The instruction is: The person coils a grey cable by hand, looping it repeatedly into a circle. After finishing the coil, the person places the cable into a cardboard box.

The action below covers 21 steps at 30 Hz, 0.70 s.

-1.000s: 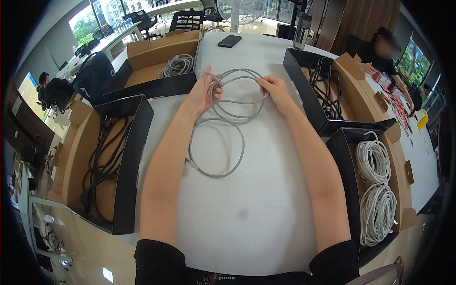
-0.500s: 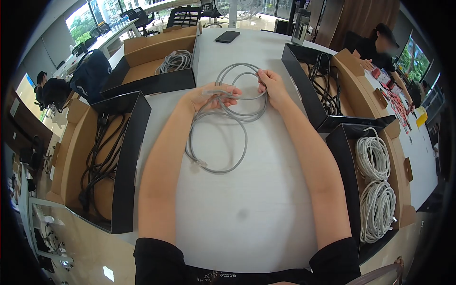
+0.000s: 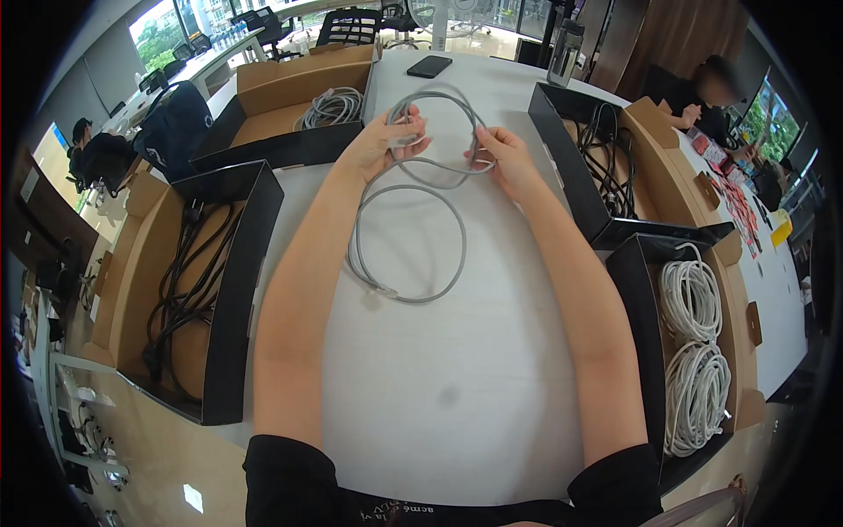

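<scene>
A grey network cable (image 3: 464, 235) runs in loose loops between my hands and down over the white table (image 3: 457, 395). My left hand (image 3: 392, 140) is closed around the left side of the upper loops. On the right side of those loops, my right hand (image 3: 504, 160) pinches the cable between thumb and fingers. The lower part forms one wide loop nearer to me, with a clear plug (image 3: 385, 291) at its near edge.
Black boxes hold black power cords (image 3: 198, 290), a grey cable coil (image 3: 332, 109), thin black cables (image 3: 606, 167) and white cable coils (image 3: 695, 351). A phone (image 3: 429, 67) and a bottle (image 3: 565, 54) stand at the far edge. A person (image 3: 702, 97) sits at right.
My left hand has moved up and away with the cable, turning its loops. The upper loops now stand higher between my hands, and the lower loop has shifted slightly.
</scene>
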### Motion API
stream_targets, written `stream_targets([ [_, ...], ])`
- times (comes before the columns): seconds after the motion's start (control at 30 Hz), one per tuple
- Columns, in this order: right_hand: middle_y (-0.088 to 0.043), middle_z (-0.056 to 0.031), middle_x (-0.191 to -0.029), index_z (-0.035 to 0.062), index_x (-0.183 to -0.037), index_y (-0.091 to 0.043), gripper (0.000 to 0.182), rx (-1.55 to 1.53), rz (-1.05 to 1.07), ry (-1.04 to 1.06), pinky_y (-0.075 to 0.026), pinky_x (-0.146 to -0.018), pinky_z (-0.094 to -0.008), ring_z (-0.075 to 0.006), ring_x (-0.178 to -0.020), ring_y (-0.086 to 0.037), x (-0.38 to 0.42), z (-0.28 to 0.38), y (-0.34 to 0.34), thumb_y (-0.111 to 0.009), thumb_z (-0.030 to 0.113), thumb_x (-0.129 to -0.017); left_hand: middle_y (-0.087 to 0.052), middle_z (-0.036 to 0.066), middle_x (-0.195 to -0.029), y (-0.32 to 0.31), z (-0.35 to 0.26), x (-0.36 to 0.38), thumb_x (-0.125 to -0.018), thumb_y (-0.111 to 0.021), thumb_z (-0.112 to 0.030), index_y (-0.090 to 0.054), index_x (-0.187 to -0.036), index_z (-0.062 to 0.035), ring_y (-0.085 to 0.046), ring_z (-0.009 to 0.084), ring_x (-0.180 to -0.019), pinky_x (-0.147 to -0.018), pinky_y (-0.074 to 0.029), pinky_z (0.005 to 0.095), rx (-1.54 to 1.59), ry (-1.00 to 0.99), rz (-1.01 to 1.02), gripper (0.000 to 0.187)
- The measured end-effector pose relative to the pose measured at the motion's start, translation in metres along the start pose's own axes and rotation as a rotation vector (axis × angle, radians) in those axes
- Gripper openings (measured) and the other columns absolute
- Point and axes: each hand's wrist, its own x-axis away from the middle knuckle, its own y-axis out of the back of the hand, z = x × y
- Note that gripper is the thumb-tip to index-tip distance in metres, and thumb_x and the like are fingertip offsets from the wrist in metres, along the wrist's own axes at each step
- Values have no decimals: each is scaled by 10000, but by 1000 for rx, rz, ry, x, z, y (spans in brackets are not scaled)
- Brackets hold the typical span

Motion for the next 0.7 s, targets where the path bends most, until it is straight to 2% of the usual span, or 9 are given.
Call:
stream_targets([
  [0.1,-587,-69,-781,1,-961,-548,213,198,36,-104,-474,-541,-246,-141,-651,-598,3,1,5,-583,172,-838,-515,-5,-818,5,6,2,-813,-608,-56,-511,-945,-86,-539,87,-747,-680,-480,215,99,-42,-117,167],
  [0.2,-588,-82,-786,-22,-1035,-538,242,250,9,-85,-487,-530,-253,-150,-630,-595,2,-1,6,-566,81,-819,-505,-10,-802,9,-3,-1,-818,-609,-73,-509,-938,-80,-517,70,-719,-578,-443,174,110,-34,-146,157],
  [0.33,-587,-90,-790,-41,-1025,-543,223,148,-279,46,-483,-505,-248,-132,-588,-566,-7,-3,14,-539,32,-814,-455,-37,-734,-4,-13,3,-809,-635,-122,-511,-911,-78,-470,43,-644,-461,-349,137,-71,35,-88,167],
  [0.4,-586,-91,-787,-44,-1005,-555,202,118,-434,99,-462,-484,-235,-117,-561,-539,-9,1,24,-533,28,-817,-417,-52,-689,-6,-18,3,-804,-648,-167,-512,-893,-86,-438,37,-602,-457,-331,147,-217,92,-97,181],
  [0.53,-598,-83,-772,-42,-966,-578,167,77,-478,135,-368,-413,-215,-95,-522,-479,-9,8,29,-529,33,-824,-335,-75,-615,-23,-31,10,-828,-615,-296,-540,-918,-75,-397,39,-547,-485,-330,160,-447,132,-70,249],
  [0.63,-605,-78,-779,-28,-976,-580,173,201,-476,201,-372,-407,-218,-98,-520,-489,-6,19,21,-530,33,-822,-441,-62,-639,-25,-42,10,-857,-546,-380,-566,-1001,-26,-444,49,-601,-535,-376,172,-650,8,-115,383],
  [0.7,-603,-75,-773,-21,-976,-580,172,190,-533,225,-374,-406,-221,-100,-517,-495,-7,23,18,-531,33,-820,-527,-34,-736,-17,-53,4,-870,-511,-402,-565,-1050,-3,-482,56,-655,-568,-411,184,-982,-110,-224,440],
])
